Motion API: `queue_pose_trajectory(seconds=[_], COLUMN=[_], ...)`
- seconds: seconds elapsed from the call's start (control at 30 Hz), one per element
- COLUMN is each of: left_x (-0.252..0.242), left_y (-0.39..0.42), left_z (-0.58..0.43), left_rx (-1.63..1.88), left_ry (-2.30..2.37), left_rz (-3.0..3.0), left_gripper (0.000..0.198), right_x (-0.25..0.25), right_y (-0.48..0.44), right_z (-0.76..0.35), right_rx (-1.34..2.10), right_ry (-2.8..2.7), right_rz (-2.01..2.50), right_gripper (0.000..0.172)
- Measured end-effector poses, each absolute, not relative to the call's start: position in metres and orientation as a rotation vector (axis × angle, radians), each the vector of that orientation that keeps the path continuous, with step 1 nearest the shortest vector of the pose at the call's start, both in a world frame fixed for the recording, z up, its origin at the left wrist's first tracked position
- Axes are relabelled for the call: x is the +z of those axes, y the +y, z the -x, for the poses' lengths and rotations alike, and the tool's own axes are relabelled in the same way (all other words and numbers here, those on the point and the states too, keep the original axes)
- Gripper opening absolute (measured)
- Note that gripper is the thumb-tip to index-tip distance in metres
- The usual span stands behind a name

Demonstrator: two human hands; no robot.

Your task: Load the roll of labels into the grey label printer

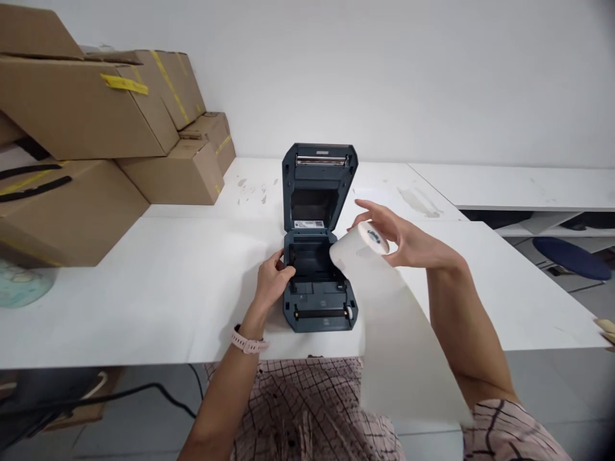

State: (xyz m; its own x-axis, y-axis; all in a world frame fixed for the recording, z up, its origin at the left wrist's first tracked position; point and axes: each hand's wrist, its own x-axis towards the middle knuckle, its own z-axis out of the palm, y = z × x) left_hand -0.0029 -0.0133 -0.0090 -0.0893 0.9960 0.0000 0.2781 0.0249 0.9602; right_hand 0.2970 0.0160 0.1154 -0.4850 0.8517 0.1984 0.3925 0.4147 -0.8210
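A dark grey label printer (319,301) stands on the white table (158,288) with its lid (319,186) swung up and its inner bay bare. My left hand (273,278) curls its fingers over the left wall of that bay. My right hand (401,240) grips a white paper roll (358,246) by its end, just above and right of the bay. A long strip of paper (403,346) hangs unrolled from it, down past the table's front edge toward my lap.
Stacked cardboard boxes (81,160) fill the table's left and back-left. A pale round object (22,285) lies at the far left edge. A white shelf unit (519,189) and a blue stool (571,256) stand to the right. Black cables (144,390) run under the table.
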Motion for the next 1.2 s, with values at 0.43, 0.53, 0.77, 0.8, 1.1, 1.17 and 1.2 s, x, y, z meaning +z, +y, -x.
queue_pose_trajectory(seconds=[0.43, 0.53, 0.77, 0.8, 1.1, 1.17, 1.2], left_x=[-0.018, -0.018, -0.019, -0.019, -0.019, -0.019, -0.018], left_y=[-0.010, -0.010, -0.010, -0.009, -0.009, -0.009, -0.010], left_z=[0.006, 0.006, 0.005, 0.005, 0.005, 0.005, 0.005], left_rx=[1.151, 1.153, 1.167, 1.172, 1.155, 1.150, 1.147], left_ry=[1.483, 1.478, 1.462, 1.457, 1.490, 1.494, 1.497], left_rz=[-1.339, -1.338, -1.321, -1.321, -1.334, -1.346, -1.346], left_gripper=[0.056, 0.056, 0.055, 0.055, 0.058, 0.058, 0.057], right_x=[0.035, 0.034, -0.002, -0.008, 0.065, 0.089, 0.096], right_y=[0.059, 0.041, -0.008, -0.011, -0.010, -0.005, -0.001], right_z=[-0.324, -0.353, -0.393, -0.391, -0.339, -0.302, -0.280], right_rx=[1.069, 1.226, 1.388, 1.405, 1.232, 1.147, 1.081], right_ry=[-2.042, -1.893, -1.711, -1.738, -1.915, -2.164, -2.275], right_rz=[1.236, 1.159, 1.216, 1.249, 0.631, 0.641, 0.695], right_gripper=[0.107, 0.101, 0.076, 0.068, 0.043, 0.044, 0.043])
